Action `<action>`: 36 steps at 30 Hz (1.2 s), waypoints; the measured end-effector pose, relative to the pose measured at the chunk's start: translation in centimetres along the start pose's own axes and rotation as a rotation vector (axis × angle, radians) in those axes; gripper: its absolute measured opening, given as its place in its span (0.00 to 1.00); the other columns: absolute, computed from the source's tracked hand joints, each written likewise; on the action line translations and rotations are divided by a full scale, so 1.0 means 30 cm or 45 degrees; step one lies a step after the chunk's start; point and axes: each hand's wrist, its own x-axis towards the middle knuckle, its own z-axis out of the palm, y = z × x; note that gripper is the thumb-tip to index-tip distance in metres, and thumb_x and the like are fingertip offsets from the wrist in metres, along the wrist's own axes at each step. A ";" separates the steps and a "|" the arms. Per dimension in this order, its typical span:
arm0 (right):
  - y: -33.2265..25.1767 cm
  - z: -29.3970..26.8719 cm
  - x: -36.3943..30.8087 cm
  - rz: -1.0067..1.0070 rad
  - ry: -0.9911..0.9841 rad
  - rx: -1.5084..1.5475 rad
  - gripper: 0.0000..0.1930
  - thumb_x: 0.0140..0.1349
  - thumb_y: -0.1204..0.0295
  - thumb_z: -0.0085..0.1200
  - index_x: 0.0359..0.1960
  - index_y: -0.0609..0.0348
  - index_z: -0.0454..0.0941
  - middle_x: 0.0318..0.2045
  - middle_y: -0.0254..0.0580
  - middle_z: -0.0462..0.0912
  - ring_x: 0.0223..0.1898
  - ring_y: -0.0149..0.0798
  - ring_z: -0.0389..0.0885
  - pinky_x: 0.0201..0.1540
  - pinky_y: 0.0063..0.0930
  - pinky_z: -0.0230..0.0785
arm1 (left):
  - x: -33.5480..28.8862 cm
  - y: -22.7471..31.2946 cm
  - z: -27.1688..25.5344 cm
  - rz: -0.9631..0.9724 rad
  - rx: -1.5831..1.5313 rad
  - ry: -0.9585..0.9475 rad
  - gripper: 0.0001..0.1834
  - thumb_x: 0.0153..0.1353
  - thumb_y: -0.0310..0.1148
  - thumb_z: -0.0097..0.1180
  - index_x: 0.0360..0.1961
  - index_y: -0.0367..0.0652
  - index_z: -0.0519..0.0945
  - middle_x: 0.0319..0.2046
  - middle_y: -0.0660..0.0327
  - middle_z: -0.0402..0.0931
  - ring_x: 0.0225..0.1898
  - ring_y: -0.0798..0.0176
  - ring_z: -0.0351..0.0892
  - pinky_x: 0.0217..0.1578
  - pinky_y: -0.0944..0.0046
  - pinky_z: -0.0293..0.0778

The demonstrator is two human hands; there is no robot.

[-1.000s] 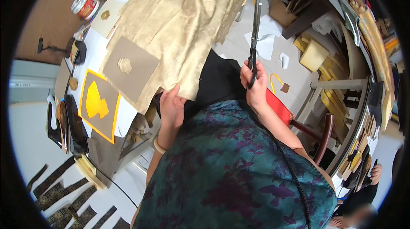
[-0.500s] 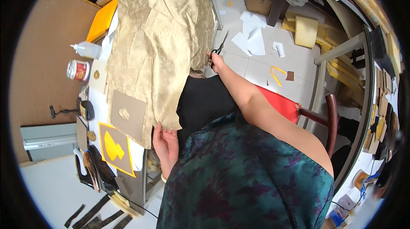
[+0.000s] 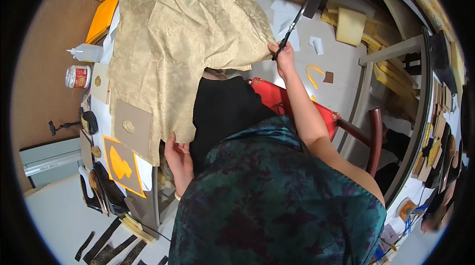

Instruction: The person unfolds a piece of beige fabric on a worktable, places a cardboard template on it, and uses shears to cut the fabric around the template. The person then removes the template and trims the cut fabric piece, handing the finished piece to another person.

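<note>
A large sheet of creased, pale gold fabric (image 3: 168, 32) drapes over the table's edge and hangs toward my lap. My left hand (image 3: 179, 158) pinches its near edge between thumb and fingers. Out to the right, my right hand (image 3: 284, 61) grips a pair of black-handled scissors (image 3: 292, 26), blades pointing up and away. The same hand's fingertips also catch the fabric's right edge, pulling that side outward. On the fabric near my left hand lies a grey-brown card (image 3: 132, 124) with a small gold shape at its middle.
Left on the table are a squeeze bottle (image 3: 88, 53), a white jar with a red label (image 3: 78, 76), an orange-edged card (image 3: 123, 165) and an orange panel (image 3: 103, 18). A red-seated chair (image 3: 316, 112) stands right; foam blocks (image 3: 351, 26) and paper scraps lie beyond on the floor.
My right hand has moved right and slightly up with the scissors, drawing the fabric's right edge outward. More of the red seat shows. My left hand still holds the near edge.
</note>
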 end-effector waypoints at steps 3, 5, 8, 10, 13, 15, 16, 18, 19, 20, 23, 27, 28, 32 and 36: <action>-0.121 -0.033 -0.023 -0.086 -0.085 -0.107 0.23 0.56 0.76 0.74 0.42 0.53 0.68 0.30 0.27 0.75 0.29 0.24 0.73 0.32 0.20 0.63 | 0.007 -0.018 0.012 0.011 -0.021 -0.017 0.21 0.71 0.29 0.58 0.63 0.35 0.73 0.60 0.52 0.79 0.61 0.53 0.81 0.62 0.53 0.78; -0.157 -0.046 -0.029 -0.115 -0.117 -0.200 0.22 0.56 0.77 0.73 0.42 0.52 0.68 0.28 0.26 0.75 0.29 0.23 0.73 0.31 0.20 0.62 | 0.017 -0.022 0.006 -0.004 -0.026 -0.018 0.21 0.72 0.29 0.58 0.63 0.35 0.74 0.59 0.53 0.80 0.60 0.54 0.82 0.60 0.54 0.80; -0.184 -0.040 -0.022 -0.088 -0.175 -0.302 0.22 0.57 0.77 0.73 0.43 0.52 0.68 0.27 0.25 0.75 0.28 0.23 0.73 0.30 0.19 0.62 | 0.012 -0.037 -0.020 0.011 -0.067 -0.012 0.19 0.72 0.29 0.57 0.61 0.35 0.75 0.58 0.54 0.81 0.58 0.54 0.83 0.58 0.54 0.81; -0.150 -0.055 -0.005 -0.157 -0.135 -0.449 0.22 0.58 0.77 0.71 0.48 0.56 0.69 0.31 0.30 0.78 0.33 0.27 0.75 0.36 0.23 0.68 | -0.004 -0.033 -0.044 -0.051 -0.011 -0.013 0.14 0.71 0.30 0.58 0.55 0.36 0.77 0.51 0.53 0.84 0.49 0.55 0.87 0.52 0.54 0.85; -0.128 -0.105 0.035 -0.447 0.006 -1.039 0.20 0.63 0.71 0.67 0.50 0.64 0.71 0.32 0.37 0.82 0.30 0.30 0.78 0.37 0.29 0.74 | -0.083 -0.025 -0.029 0.013 0.296 0.054 0.08 0.73 0.30 0.57 0.48 0.37 0.78 0.46 0.52 0.85 0.43 0.60 0.88 0.46 0.61 0.85; -0.127 -0.055 -0.039 -0.690 0.065 -1.241 0.22 0.62 0.68 0.70 0.49 0.64 0.70 0.28 0.38 0.82 0.28 0.29 0.78 0.35 0.29 0.75 | -0.147 0.036 -0.029 0.217 0.488 0.039 0.09 0.73 0.34 0.61 0.45 0.39 0.80 0.40 0.56 0.86 0.39 0.61 0.87 0.42 0.63 0.84; -0.175 0.045 -0.117 -0.837 0.112 -1.364 0.23 0.61 0.67 0.71 0.49 0.64 0.70 0.27 0.37 0.82 0.28 0.29 0.78 0.35 0.29 0.75 | -0.168 0.071 -0.059 0.376 0.491 0.098 0.06 0.75 0.29 0.56 0.42 0.35 0.80 0.36 0.58 0.86 0.39 0.68 0.86 0.41 0.69 0.81; -0.195 0.253 -0.237 -0.798 -0.211 -1.115 0.24 0.60 0.68 0.73 0.49 0.64 0.70 0.27 0.37 0.82 0.28 0.29 0.78 0.34 0.28 0.74 | -0.156 0.182 -0.134 0.798 0.805 0.348 0.06 0.72 0.28 0.58 0.39 0.35 0.81 0.32 0.62 0.84 0.37 0.71 0.83 0.41 0.69 0.79; -0.202 0.364 -0.319 -0.783 -0.353 -0.993 0.25 0.59 0.68 0.74 0.49 0.64 0.70 0.27 0.37 0.81 0.28 0.29 0.78 0.33 0.27 0.73 | -0.099 0.231 -0.207 0.969 0.912 0.537 0.06 0.71 0.29 0.60 0.39 0.35 0.81 0.31 0.63 0.83 0.37 0.71 0.82 0.40 0.68 0.79; -0.219 0.512 -0.429 -0.658 -0.578 -0.864 0.26 0.58 0.71 0.75 0.49 0.65 0.69 0.29 0.36 0.81 0.28 0.29 0.77 0.32 0.26 0.72 | -0.036 0.292 -0.285 1.122 1.031 0.735 0.06 0.69 0.29 0.61 0.39 0.35 0.81 0.30 0.64 0.83 0.36 0.72 0.81 0.40 0.67 0.78; -0.186 0.864 -0.657 -0.505 -1.080 -1.024 0.30 0.55 0.64 0.77 0.48 0.67 0.68 0.29 0.42 0.81 0.31 0.40 0.82 0.36 0.36 0.76 | 0.171 0.501 -0.437 1.238 1.264 0.764 0.09 0.67 0.31 0.63 0.41 0.36 0.83 0.31 0.58 0.84 0.36 0.64 0.84 0.42 0.63 0.79; -0.029 1.136 -0.828 -0.873 -1.429 -1.334 0.34 0.49 0.61 0.79 0.44 0.72 0.67 0.34 0.57 0.82 0.38 0.58 0.84 0.44 0.48 0.77 | 0.476 0.693 -0.554 1.010 1.580 0.656 0.14 0.63 0.37 0.67 0.43 0.37 0.85 0.36 0.47 0.85 0.40 0.47 0.85 0.46 0.54 0.80; 0.024 1.165 -0.848 -0.997 -1.441 -1.391 0.35 0.48 0.62 0.78 0.44 0.73 0.67 0.36 0.60 0.82 0.40 0.60 0.84 0.45 0.50 0.77 | 0.536 0.703 -0.566 0.964 1.690 0.649 0.14 0.62 0.37 0.68 0.42 0.37 0.85 0.37 0.46 0.85 0.41 0.45 0.85 0.46 0.52 0.80; 0.118 1.194 -0.870 -1.130 -1.315 -1.584 0.33 0.49 0.66 0.77 0.45 0.70 0.65 0.35 0.62 0.82 0.39 0.63 0.84 0.45 0.51 0.78 | 0.629 0.714 -0.530 0.809 1.805 0.546 0.15 0.58 0.39 0.73 0.36 0.38 0.84 0.37 0.44 0.83 0.42 0.43 0.83 0.45 0.49 0.78; 0.092 1.231 -0.850 -0.843 -1.297 -1.792 0.33 0.49 0.65 0.77 0.44 0.70 0.65 0.33 0.60 0.84 0.39 0.62 0.86 0.45 0.50 0.78 | 0.606 0.676 -0.475 0.947 1.424 0.576 0.13 0.60 0.34 0.70 0.30 0.38 0.79 0.29 0.50 0.81 0.32 0.48 0.81 0.36 0.52 0.77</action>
